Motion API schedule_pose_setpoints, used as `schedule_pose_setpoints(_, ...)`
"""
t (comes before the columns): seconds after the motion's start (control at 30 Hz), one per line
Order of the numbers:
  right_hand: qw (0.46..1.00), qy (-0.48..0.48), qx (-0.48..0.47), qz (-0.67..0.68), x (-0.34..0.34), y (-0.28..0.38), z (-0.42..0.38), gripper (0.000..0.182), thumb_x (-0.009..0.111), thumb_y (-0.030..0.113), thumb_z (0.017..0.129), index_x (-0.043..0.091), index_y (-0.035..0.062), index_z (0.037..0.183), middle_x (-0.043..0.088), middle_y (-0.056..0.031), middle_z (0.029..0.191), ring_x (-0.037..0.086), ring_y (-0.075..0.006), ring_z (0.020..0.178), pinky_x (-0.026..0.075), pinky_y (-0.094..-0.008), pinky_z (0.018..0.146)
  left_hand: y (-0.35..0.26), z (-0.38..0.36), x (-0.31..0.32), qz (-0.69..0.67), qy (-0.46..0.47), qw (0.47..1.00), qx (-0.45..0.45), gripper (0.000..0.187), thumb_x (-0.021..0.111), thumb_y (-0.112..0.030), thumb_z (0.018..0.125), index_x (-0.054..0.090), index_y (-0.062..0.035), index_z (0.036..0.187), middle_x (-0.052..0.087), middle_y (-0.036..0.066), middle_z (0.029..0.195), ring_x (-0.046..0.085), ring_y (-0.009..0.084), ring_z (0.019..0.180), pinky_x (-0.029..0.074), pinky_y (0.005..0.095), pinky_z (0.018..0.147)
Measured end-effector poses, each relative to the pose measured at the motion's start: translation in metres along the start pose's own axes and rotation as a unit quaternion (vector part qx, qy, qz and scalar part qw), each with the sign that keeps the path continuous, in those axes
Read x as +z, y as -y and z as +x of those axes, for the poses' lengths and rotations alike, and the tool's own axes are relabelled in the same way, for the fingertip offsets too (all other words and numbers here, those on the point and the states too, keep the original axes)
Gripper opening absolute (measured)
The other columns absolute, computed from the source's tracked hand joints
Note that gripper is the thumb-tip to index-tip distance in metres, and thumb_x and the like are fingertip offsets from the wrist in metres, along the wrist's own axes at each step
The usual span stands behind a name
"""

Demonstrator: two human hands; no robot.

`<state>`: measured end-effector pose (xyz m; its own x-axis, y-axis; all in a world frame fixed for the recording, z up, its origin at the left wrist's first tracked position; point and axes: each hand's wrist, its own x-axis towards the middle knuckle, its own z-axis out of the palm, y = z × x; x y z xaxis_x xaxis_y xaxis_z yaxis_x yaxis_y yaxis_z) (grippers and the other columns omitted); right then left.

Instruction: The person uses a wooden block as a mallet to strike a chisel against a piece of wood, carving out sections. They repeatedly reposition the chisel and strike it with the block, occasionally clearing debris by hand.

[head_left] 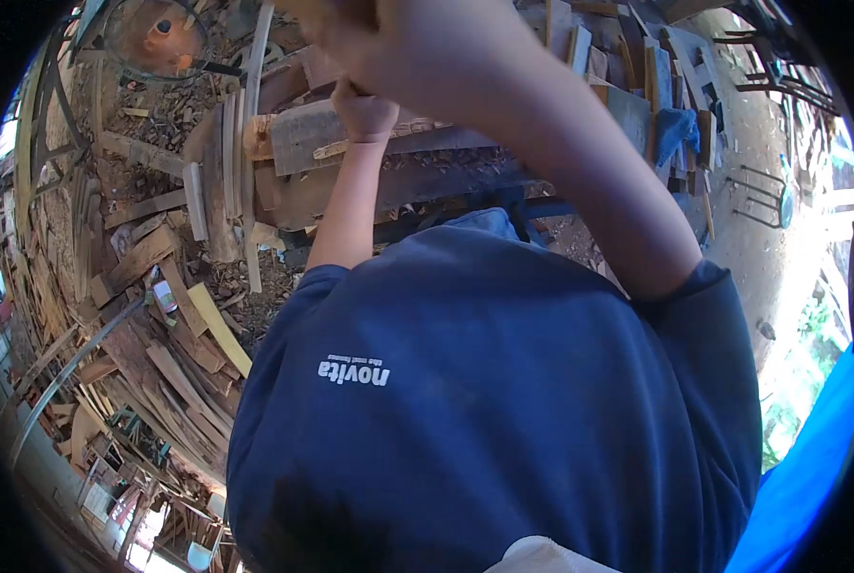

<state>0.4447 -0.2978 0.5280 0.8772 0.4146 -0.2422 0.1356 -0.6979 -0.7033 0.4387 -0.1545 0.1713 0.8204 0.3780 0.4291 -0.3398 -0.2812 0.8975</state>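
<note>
Most of the frame is filled by the person's navy shirt point(503, 401), seen from above with its white lettering upside down. Next in size is the right arm, which sweeps from the right shoulder up to the top centre. There the right hand point(374, 38) sits close to the lens and blurred, so I cannot tell whether its grip is wide, narrow or holding anything.

Beyond it, the worktop point(446, 181) crosses the upper middle of the frame, stacked with weathered boards. A grey plank point(303, 134) lies on top of them. The left hand point(365, 115) is curled into a fist at the plank's right end, its grip closed on the wood.

Offcuts point(150, 353) litter the ground at left, and a blue cloth point(675, 129) hangs at upper right.

By my judgement the step in hand is steadying the plank on the worktop while the right hand works above it. Whatever follows calls for a firm left-hand hold, so the plank does not slip.
</note>
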Motion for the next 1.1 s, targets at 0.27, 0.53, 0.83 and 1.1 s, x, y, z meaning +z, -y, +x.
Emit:
schedule_pose_setpoints(0.27, 0.993, 0.006, -0.051, -0.109, 0.099, -0.082, 0.022, 0.039, 0.062, 0.032, 0.085, 0.052, 0.0039, 0.11, 0.068, -0.0225, 0.089, 0.068, -0.0398, 0.085, 0.053, -0.0502, 0.074, 0.002, -0.005, 0.003, -0.369, -0.058, 0.897, -0.238, 0.028, 0.083, -0.02, 0.072, 0.069, -0.0058, 0.091, 0.073, 0.003, 0.087, 0.067, 0.0108, 0.079, 0.053, 0.028, 0.07)
schedule_pose_setpoints(0.53, 0.994, 0.095, 0.036, -0.037, 0.017, 0.01, 0.003, 0.028, 0.057, 0.015, 0.088, 0.047, -0.005, 0.105, 0.064, -0.033, 0.095, 0.063, -0.0449, 0.095, 0.05, -0.0484, 0.079, 0.007, -0.002, -0.013, 0.064, 0.071, 0.993, 0.074, 0.02, 0.072, -0.015, 0.081, 0.066, -0.0019, 0.094, 0.072, 0.002, 0.088, 0.066, 0.0099, 0.081, 0.053, 0.0285, 0.069)
schedule_pose_setpoints(0.83, 0.988, 0.012, -0.086, -0.13, 0.095, -0.076, 0.03, 0.051, 0.059, 0.042, 0.087, 0.055, 0.0046, 0.121, 0.067, -0.0246, 0.1, 0.067, -0.0397, 0.093, 0.054, -0.0487, 0.08, -0.03, 0.002, 0.0, -0.12, -0.043, 0.988, -0.087, 0.024, 0.076, -0.014, 0.075, 0.062, -0.0017, 0.091, 0.064, 0.002, 0.069, 0.061, 0.0096, 0.065, 0.049, 0.0279, 0.059)
schedule_pose_setpoints(1.1, 0.984, -0.165, -0.009, -0.063, 0.073, -0.169, 0.016, 0.056, 0.058, 0.047, 0.088, 0.051, 0.0028, 0.121, 0.066, -0.03, 0.101, 0.065, -0.0448, 0.095, 0.051, -0.0513, 0.082, -0.04, 0.001, 0.001, -0.032, -0.058, 0.998, -0.004, 0.018, 0.076, -0.012, 0.077, 0.061, -0.0044, 0.084, 0.06, -0.001, 0.067, 0.054, 0.0056, 0.06, 0.045, 0.023, 0.058)
